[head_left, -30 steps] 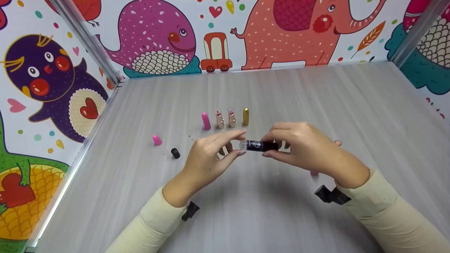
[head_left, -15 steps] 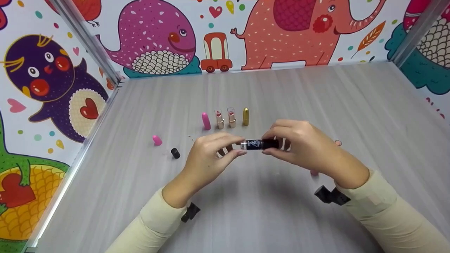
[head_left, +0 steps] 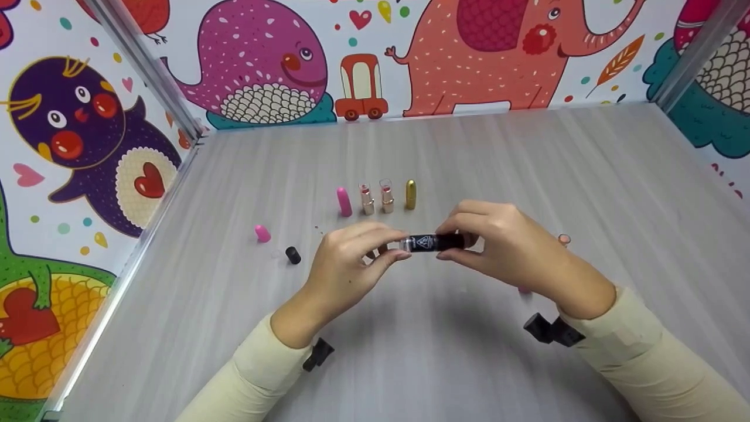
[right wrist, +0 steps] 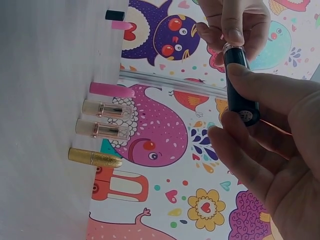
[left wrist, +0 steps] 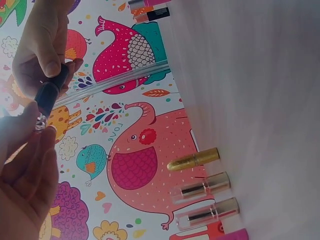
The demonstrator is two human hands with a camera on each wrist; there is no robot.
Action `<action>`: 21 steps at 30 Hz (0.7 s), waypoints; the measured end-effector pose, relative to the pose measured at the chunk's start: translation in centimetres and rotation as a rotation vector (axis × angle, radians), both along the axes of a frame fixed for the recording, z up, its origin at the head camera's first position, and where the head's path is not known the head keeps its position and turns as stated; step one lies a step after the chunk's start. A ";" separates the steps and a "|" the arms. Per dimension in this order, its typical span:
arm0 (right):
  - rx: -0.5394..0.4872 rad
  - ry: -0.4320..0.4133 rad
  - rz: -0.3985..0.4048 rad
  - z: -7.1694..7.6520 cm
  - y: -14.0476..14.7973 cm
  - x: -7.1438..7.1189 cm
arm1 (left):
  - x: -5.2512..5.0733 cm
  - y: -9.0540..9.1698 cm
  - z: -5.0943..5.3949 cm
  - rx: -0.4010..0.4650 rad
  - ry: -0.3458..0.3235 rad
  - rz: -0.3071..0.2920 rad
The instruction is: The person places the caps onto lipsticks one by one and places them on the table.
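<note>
A black lipstick tube (head_left: 423, 243) with a clear end and white print lies level between both hands, above the table. My left hand (head_left: 345, 258) pinches its clear end between thumb and fingers. The black end is in the grip of my right hand (head_left: 507, 246). The right wrist view shows the tube's round end face (right wrist: 246, 116) beside the right fingers. Behind the hands stand a pink lipstick (head_left: 344, 202), two lipsticks with clear caps (head_left: 367, 200) (head_left: 387, 197) and a gold lipstick (head_left: 411, 195) in a row.
At left on the table are a small pink piece (head_left: 262, 233) and a short black piece (head_left: 293, 255). A pink item (head_left: 524, 289) and a round-ended item (head_left: 563, 239) are partly hidden by the right arm. Printed walls (head_left: 363, 35) enclose the grey table (head_left: 375, 375).
The left index finger has come down onto the tube's clear end. The tube has turned slightly, so its printed triangle sits differently. The row of lipsticks has stayed put.
</note>
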State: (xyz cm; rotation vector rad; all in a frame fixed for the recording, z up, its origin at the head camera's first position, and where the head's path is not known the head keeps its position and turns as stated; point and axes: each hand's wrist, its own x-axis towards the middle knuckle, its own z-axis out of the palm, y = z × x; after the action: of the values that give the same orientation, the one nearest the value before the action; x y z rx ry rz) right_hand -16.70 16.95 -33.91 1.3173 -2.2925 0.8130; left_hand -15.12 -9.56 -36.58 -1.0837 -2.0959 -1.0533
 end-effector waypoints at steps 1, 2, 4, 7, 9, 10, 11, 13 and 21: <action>-0.001 0.002 0.002 0.0 0.0 0.0 | 0.0 0.0 0.0 -0.002 0.003 0.000; -0.003 0.002 0.004 0.0 0.0 0.0 | 0.0 0.0 0.0 -0.002 0.006 0.001; -0.005 0.004 0.007 0.0 -0.1 0.0 | 0.0 0.1 0.1 -0.002 0.013 0.001; -0.009 0.004 0.007 0.0 -0.1 0.0 | 0.1 0.1 0.1 0.003 0.023 0.002; -0.011 0.004 0.007 0.0 -0.1 0.0 | 0.1 0.2 0.1 0.011 0.026 -0.003; -0.010 0.006 0.006 0.0 -0.1 0.0 | 0.1 0.2 0.1 0.012 0.029 -0.002; -0.010 0.008 0.006 0.0 -0.2 0.0 | 0.1 0.2 0.1 0.013 0.032 -0.002; -0.010 0.011 0.006 -0.1 -0.2 0.0 | 0.1 0.2 0.0 0.013 0.037 -0.001; -0.039 0.013 0.029 -0.2 -0.1 0.0 | 0.2 0.3 0.0 0.013 0.034 -0.008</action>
State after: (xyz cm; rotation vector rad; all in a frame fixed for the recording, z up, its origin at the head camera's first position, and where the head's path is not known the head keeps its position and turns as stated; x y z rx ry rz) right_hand -16.69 16.83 -34.06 1.3374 -2.2418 0.8514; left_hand -14.92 -9.28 -36.56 -1.0970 -2.0571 -1.0429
